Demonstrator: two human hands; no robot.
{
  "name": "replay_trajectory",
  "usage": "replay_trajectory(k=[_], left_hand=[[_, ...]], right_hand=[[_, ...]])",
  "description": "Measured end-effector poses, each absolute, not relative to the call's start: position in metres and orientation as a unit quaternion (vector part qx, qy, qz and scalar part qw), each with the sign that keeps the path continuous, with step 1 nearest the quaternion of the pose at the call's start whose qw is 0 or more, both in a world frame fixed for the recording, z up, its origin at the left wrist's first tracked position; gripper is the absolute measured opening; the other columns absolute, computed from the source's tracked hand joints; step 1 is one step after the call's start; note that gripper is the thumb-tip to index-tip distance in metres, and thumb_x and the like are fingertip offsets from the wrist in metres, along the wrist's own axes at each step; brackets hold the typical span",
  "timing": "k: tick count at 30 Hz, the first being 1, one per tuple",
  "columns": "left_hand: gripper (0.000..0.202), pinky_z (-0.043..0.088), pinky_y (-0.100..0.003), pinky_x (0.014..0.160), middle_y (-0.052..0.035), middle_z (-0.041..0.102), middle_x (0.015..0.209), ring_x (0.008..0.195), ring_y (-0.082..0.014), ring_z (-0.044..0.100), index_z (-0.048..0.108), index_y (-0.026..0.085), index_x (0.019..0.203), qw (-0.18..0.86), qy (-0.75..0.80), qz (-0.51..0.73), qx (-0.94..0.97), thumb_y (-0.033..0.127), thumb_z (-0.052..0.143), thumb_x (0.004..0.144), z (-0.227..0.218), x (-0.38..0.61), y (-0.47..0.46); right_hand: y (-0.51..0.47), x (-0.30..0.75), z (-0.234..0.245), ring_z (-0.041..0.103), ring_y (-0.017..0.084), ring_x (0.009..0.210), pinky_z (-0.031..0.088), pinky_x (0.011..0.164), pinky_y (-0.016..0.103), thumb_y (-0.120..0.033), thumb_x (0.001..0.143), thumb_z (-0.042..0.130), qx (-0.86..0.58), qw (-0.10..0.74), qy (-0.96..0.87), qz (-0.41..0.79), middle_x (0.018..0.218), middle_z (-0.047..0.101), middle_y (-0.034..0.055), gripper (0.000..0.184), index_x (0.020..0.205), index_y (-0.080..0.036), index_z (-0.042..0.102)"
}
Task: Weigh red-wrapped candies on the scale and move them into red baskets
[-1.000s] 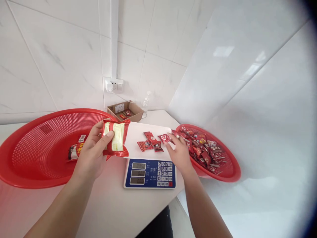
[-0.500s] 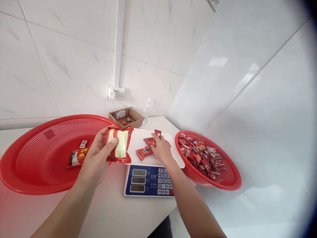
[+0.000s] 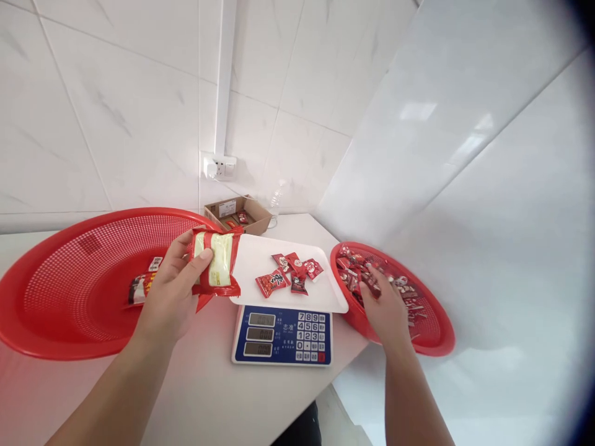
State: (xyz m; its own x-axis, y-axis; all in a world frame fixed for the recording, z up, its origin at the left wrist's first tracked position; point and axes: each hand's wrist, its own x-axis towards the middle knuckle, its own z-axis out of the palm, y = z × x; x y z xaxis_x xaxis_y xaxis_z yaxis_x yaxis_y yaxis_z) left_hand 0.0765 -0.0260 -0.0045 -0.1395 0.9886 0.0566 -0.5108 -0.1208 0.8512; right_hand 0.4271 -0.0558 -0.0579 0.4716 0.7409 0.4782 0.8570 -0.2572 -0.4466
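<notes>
My left hand [image 3: 174, 288] grips a red packet [image 3: 220, 257] with a pale yellow back panel, thumb across its face, beside the scale tray. My right hand [image 3: 385, 303] reaches into the right red basket [image 3: 439, 328], thumb and fingers apart over small red snack packets [image 3: 353, 260]; no packet shows plainly between them. On the white tray [image 3: 251, 251] of the weighing scale [image 3: 282, 336] lie several small red and dark red packets [image 3: 296, 265]. The scale's displays are lit, though their digits are hard to read.
On the left stands a large red perforated basket [image 3: 60, 248] with a few packets [image 3: 139, 288] inside. A cardboard box [image 3: 260, 226] with small packets sits behind the tray, near a clear plastic bottle [image 3: 277, 197]. A wall socket [image 3: 223, 167] has a plug and cable.
My right hand has left the tray with a small packet at its fingertips and moved right into the basket. My left hand keeps its packet, slightly higher and further left.
</notes>
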Motion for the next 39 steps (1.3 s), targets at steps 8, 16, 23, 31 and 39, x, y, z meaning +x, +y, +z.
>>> replay_trajectory(k=[8, 16, 23, 31, 39], left_hand=[[0.034, 0.056, -0.022, 0.059, 0.0034, 0.069, 0.097, 0.088, -0.0185, 0.068, 0.063, 0.032, 0.102, 0.554, 0.346, 0.673, 0.347, 0.031, 0.076, 0.070, -0.007, 0.079, -0.024], [0.037, 0.057, -0.022, 0.066, 0.0040, 0.070, 0.095, 0.088, -0.0172, 0.067, 0.062, 0.029, 0.103, 0.564, 0.330, 0.674, 0.344, 0.030, 0.077, 0.070, -0.008, 0.079, -0.024], [0.036, 0.057, -0.024, 0.063, -0.0004, 0.071, 0.099, 0.087, -0.0194, 0.069, 0.060, 0.029, 0.106, 0.561, 0.333, 0.669, 0.357, 0.028, 0.073, 0.073, -0.011, 0.080, -0.022], [0.043, 0.057, -0.025, 0.057, -0.0006, 0.069, 0.104, 0.089, -0.0218, 0.068, 0.059, 0.028, 0.109, 0.561, 0.333, 0.662, 0.370, 0.031, 0.077, 0.070, -0.011, 0.082, -0.024], [0.044, 0.058, -0.029, 0.071, -0.0018, 0.069, 0.110, 0.100, -0.0227, 0.065, 0.059, 0.027, 0.112, 0.549, 0.334, 0.647, 0.411, 0.039, 0.075, 0.072, -0.015, 0.081, -0.022]], right_hand=[[-0.069, 0.447, -0.088, 0.063, 0.034, 0.096, 0.049, 0.076, 0.048, -0.043, 0.085, 0.039, -0.859, 0.234, -0.452, -0.042, 0.115, 0.066, 0.0131, 0.050, 0.127, -0.028, 0.060], [-0.070, 0.434, -0.085, 0.064, 0.030, 0.088, 0.047, 0.072, 0.043, -0.041, 0.089, 0.035, -0.877, 0.213, -0.428, -0.053, 0.115, 0.067, 0.0115, 0.045, 0.124, -0.031, 0.062], [-0.072, 0.425, -0.077, 0.061, 0.028, 0.099, 0.045, 0.074, 0.038, -0.038, 0.093, 0.032, -0.894, 0.175, -0.411, -0.028, 0.123, 0.063, 0.0079, 0.045, 0.129, -0.032, 0.057], [-0.071, 0.425, -0.079, 0.062, 0.028, 0.098, 0.043, 0.069, 0.036, -0.036, 0.092, 0.034, -0.894, 0.177, -0.411, -0.036, 0.120, 0.065, 0.0078, 0.043, 0.128, -0.032, 0.059], [-0.071, 0.427, -0.081, 0.062, 0.026, 0.094, 0.043, 0.067, 0.033, -0.035, 0.092, 0.035, -0.887, 0.184, -0.420, -0.052, 0.117, 0.067, 0.0070, 0.042, 0.125, -0.033, 0.061]])
